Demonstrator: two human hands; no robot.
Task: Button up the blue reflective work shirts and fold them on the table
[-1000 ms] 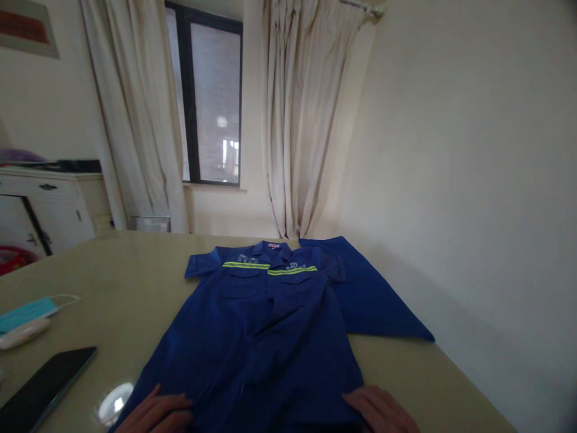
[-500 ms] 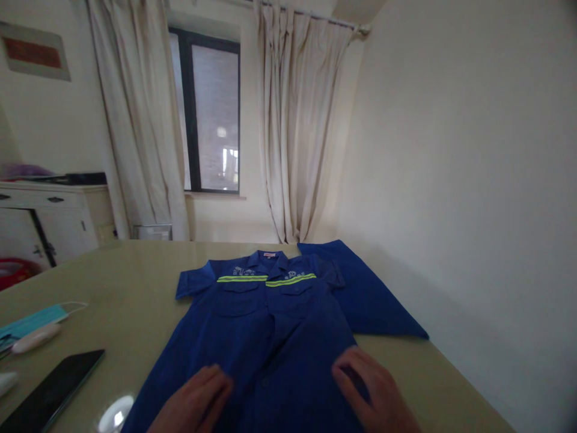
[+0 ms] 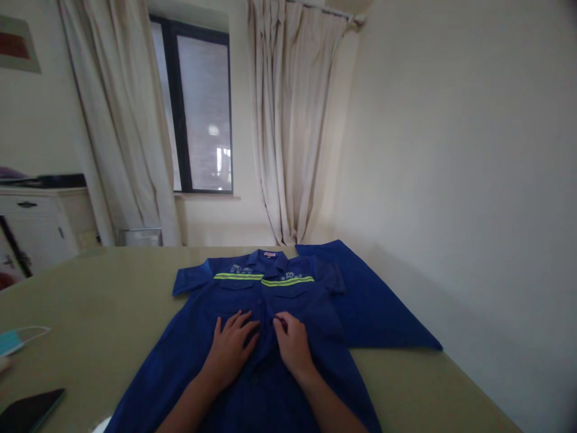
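Note:
A dark blue short-sleeved work shirt (image 3: 238, 294) lies front up on the table, collar away from me, with a yellow-green reflective stripe (image 3: 238, 276) across its chest. My left hand (image 3: 232, 346) rests on the shirt front below the chest pocket, its fingers spread. Just right of the centre line, my right hand (image 3: 292, 343) pinches the shirt's front edge between thumb and fingers. The cloth puckers a little between the two hands. The shirt's hem is out of view at the bottom.
Folded blue cloth (image 3: 378, 307) lies beside and partly under the shirt, near the right wall (image 3: 473, 210). On the left of the olive table (image 3: 112, 300) are a black phone (image 3: 33, 411) and a light blue face mask (image 3: 9, 343). Curtains and a window stand behind.
Both hands have moved forward from the lower shirt to its middle. The left has spread flat on the cloth; the right has closed on the front edge. The view has turned slightly right.

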